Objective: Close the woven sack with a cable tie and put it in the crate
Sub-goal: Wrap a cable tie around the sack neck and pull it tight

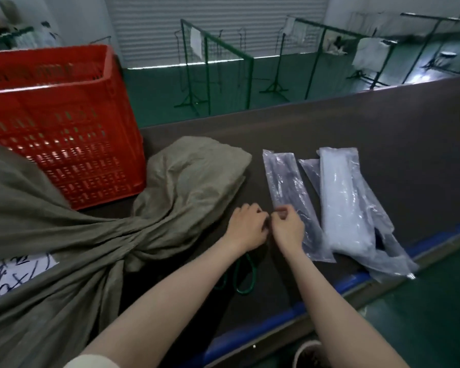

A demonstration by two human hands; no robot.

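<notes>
while both hands meet mid-frame, left hand (246,228) and right hand (287,227) pinch something tiny, maybe a tie; sack (64,248) neck looks untied, cinch there.

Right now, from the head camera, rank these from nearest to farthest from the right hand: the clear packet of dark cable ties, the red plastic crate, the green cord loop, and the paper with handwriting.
1. Clear packet of dark cable ties: touching the right hand, on its right.
2. Green cord loop: just below, between the forearms.
3. Red plastic crate: far left, behind the sack.
4. Paper with handwriting: far left edge.
</notes>
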